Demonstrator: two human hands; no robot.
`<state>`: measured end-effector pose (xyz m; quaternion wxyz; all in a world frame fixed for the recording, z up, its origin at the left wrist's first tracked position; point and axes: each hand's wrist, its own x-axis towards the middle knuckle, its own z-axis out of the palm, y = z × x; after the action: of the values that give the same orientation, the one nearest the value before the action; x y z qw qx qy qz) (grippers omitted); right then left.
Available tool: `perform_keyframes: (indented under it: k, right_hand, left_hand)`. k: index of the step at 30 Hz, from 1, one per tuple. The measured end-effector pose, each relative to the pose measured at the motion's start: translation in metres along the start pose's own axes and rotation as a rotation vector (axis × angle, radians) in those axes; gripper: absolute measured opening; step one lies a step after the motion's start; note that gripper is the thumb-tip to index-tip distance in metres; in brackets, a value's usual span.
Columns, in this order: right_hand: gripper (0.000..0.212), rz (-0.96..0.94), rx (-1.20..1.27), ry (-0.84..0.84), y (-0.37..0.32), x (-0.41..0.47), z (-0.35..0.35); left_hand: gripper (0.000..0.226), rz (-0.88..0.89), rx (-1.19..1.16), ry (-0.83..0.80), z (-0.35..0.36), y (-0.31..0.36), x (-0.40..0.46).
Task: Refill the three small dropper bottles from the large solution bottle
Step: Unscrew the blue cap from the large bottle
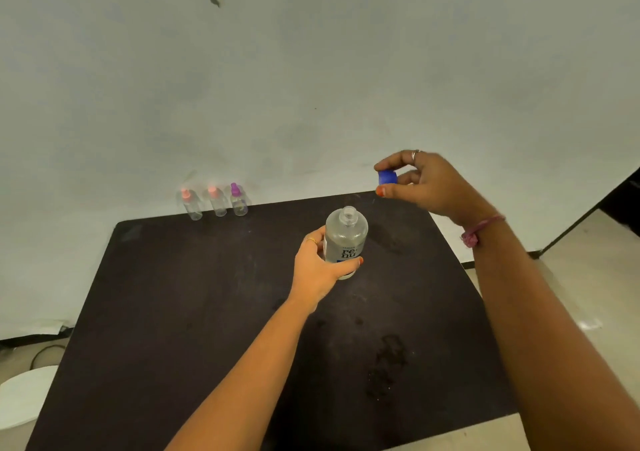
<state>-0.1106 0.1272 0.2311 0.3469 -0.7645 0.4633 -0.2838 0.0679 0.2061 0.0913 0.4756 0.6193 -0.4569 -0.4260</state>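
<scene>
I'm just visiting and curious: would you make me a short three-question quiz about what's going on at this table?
1. True or false: the large solution bottle has its cap on.
2. Which hand pinches the blue cap? A) left hand B) right hand
3. Fill in: of the three small dropper bottles at the table's far edge, two have pink caps and one has a ____ cap.

Key: 1 false; 2 B; 3 purple.
</scene>
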Motion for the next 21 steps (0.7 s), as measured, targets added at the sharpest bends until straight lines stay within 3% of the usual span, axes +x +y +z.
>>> perform_keyframes:
  k: [8, 12, 21]
  right_hand:
    - [0.035, 0.312, 0.194, 0.207, 0.139, -0.058, 0.071]
    - [0.035, 0.436, 0.134, 0.258, 0.171, -0.085, 0.101]
    - [0.041, 0.639, 0.078, 0.075, 0.211, -0.110, 0.145]
  left_hand:
    - [0.079, -0.103, 0.024, -0.033, 0.030, -0.059, 0.001]
    - [0.081, -0.166, 0.044, -0.031, 0.041, -0.078, -0.004]
    - [0.087, -0.280, 0.082, -0.022, 0.064, -0.100, 0.001]
